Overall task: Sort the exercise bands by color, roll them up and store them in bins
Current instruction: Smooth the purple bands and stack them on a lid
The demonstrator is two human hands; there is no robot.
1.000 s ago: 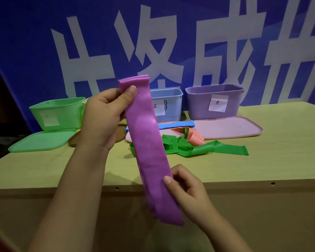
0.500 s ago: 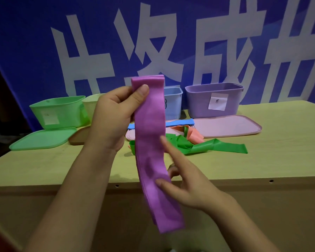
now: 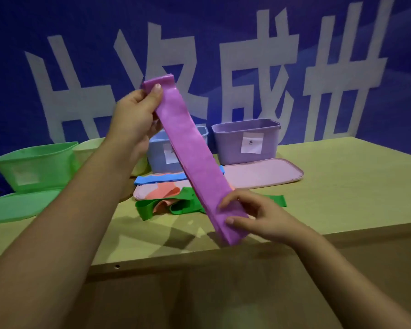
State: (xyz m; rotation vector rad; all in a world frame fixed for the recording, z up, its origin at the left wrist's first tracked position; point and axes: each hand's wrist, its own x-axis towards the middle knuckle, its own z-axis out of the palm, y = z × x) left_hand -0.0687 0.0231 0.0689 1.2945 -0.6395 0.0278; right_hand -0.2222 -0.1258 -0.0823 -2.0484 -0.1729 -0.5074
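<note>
A folded purple band (image 3: 192, 157) stretches diagonally in the air above the table. My left hand (image 3: 134, 117) pinches its upper end, thumb on top. Fingers of my right hand (image 3: 252, 214) grip its lower end near the table's front edge. On the table behind lie a green band (image 3: 176, 206), an orange band (image 3: 166, 192) and a blue band (image 3: 157, 179), loosely piled. At the back stand a purple bin (image 3: 233, 143), a light blue bin (image 3: 159, 153), a pale yellow bin (image 3: 86, 149) and a green bin (image 3: 33, 165).
A pink lid (image 3: 259, 173) lies flat in front of the purple bin and a green lid (image 3: 17, 205) in front of the green bin. A blue banner with white characters (image 3: 247, 67) hangs behind the wooden table (image 3: 342, 186).
My left hand lifted the band's top end higher. My right hand moved right and took hold of the lower end, so the band now slants instead of hanging down.
</note>
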